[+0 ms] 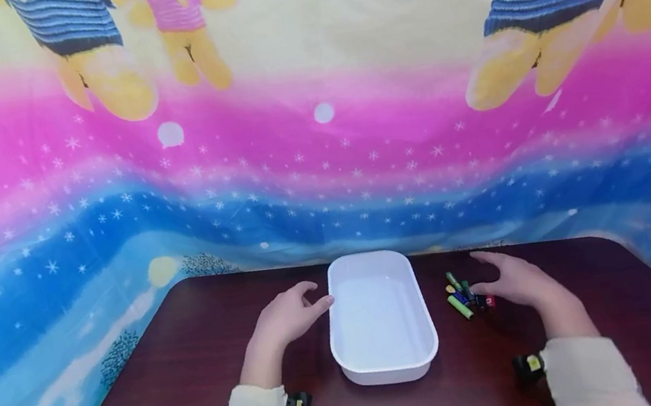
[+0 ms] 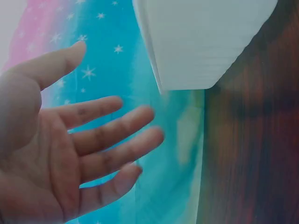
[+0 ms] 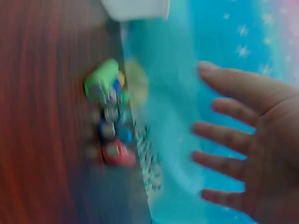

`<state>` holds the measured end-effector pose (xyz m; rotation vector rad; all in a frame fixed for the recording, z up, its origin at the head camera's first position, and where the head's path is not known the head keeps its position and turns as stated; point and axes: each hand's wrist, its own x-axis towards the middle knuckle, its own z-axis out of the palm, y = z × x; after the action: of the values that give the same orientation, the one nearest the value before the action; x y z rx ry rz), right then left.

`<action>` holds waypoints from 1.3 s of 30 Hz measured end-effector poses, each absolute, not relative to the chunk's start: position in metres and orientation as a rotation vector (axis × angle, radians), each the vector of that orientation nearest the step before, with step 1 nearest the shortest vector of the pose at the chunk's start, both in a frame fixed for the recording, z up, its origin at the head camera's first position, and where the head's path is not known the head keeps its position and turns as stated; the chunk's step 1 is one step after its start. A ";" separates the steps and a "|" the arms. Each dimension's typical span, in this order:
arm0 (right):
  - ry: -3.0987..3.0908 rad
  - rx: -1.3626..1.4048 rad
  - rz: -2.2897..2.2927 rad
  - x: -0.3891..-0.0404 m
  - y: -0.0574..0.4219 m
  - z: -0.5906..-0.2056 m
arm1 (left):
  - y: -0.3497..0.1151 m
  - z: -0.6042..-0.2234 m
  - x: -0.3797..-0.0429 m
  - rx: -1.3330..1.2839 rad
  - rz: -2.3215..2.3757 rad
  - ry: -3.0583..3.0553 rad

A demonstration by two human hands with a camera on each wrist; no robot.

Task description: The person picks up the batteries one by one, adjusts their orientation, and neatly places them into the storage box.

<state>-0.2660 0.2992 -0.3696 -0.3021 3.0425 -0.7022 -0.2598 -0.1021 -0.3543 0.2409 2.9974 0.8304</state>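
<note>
A printed cloth point(image 1: 291, 145) with snowflakes and teddy bears hangs behind the dark reddish counter point(image 1: 159, 396). A white container point(image 1: 389, 375) stands centrally; small battery-like cylinders point(image 1: 460, 296) lie clustered at its 3 o'clock. The left hand point(image 1: 286, 317), fingers spread, holds nothing just beside the container's 9 o'clock side. The right hand point(image 1: 517, 279), equally spread and unladen, hovers at the cluster's 2 o'clock.

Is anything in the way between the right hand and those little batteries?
No, nothing visible is. The right hand is close to the batteries, and the right wrist view shows only a gap between them. The white box stands on the batteries' other side.
</note>
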 end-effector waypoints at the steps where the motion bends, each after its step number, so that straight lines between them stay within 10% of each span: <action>1: 2.991 -0.284 -0.713 -0.268 0.305 -0.370 | -0.101 -0.353 -0.260 0.253 0.862 2.950; 39: 2.853 -0.249 -0.874 -0.283 0.336 -0.410 | -0.080 -0.395 -0.283 0.099 1.670 2.316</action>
<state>-0.2834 0.3359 -0.4095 -0.2488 2.8535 -0.8738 -0.2830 -0.0804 -0.3954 0.0993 2.3159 1.6697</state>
